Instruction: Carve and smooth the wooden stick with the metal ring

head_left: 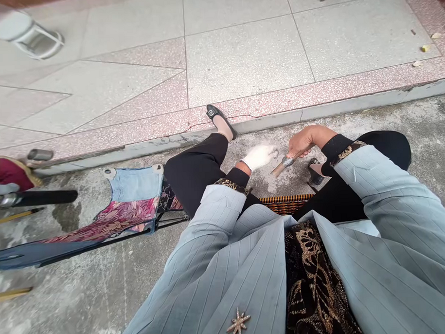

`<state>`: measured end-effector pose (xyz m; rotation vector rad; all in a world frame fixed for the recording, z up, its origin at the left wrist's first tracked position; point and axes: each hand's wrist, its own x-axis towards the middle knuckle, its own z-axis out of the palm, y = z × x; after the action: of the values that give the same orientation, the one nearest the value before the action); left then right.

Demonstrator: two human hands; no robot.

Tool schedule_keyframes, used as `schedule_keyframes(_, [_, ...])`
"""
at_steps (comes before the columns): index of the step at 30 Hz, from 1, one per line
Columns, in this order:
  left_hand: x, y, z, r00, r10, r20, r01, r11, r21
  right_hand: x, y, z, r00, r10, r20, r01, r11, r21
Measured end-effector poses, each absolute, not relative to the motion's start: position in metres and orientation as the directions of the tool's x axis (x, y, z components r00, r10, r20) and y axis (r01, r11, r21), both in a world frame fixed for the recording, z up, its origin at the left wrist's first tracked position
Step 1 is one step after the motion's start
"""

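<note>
Below my knees, my right hand (304, 141) is bare and closed around a short wooden stick (278, 170). A silvery band (288, 161), which looks like wound wire, wraps the stick just below my fingers. The stick tilts down to the left, its pale end near the concrete. Just left of it is my left hand (259, 156) in a white glove, its fingers bent together. A small greyish curved bit shows at the glove's fingertips; what it is I cannot make out.
I sit with knees apart, a woven wicker edge (287, 203) between my legs. A raised tiled step (248, 64) runs ahead. To the left are a folding recliner (132, 209), a metal can (40, 154), a black-handled tool (44, 197) and a white stool (28, 35).
</note>
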<state>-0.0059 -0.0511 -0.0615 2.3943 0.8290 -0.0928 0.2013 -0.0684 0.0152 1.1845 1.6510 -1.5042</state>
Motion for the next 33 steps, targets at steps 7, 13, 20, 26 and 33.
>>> schedule_keyframes(7, [0.003,-0.062,-0.057,0.757,0.599,-0.261,0.538,-0.344,0.770,0.202,-0.053,0.008,-0.054,0.751,-0.658,0.985,-0.066,-0.157])
schedule_keyframes(13, [0.002,-0.062,-0.055,0.670,0.710,-0.217,0.333,-0.026,0.943,0.216,-0.050,0.049,-0.022,0.888,-0.459,0.652,-0.335,-0.680])
schedule_keyframes(20, [0.004,-0.064,-0.056,0.745,0.659,-0.102,0.396,-0.315,0.863,0.228,-0.056,0.071,-0.025,0.943,-0.333,0.496,-0.278,-0.822])
schedule_keyframes(26, [0.005,-0.065,-0.068,0.790,0.591,-0.164,0.541,-0.546,0.640,0.223,-0.065,0.081,-0.083,0.941,-0.329,0.536,-0.237,-0.810])
schedule_keyframes(33, [-0.001,-0.055,-0.068,0.682,0.703,-0.205,0.663,-0.474,0.579,0.223,-0.078,0.082,-0.397,0.793,-0.462,0.566,-0.185,-0.804])
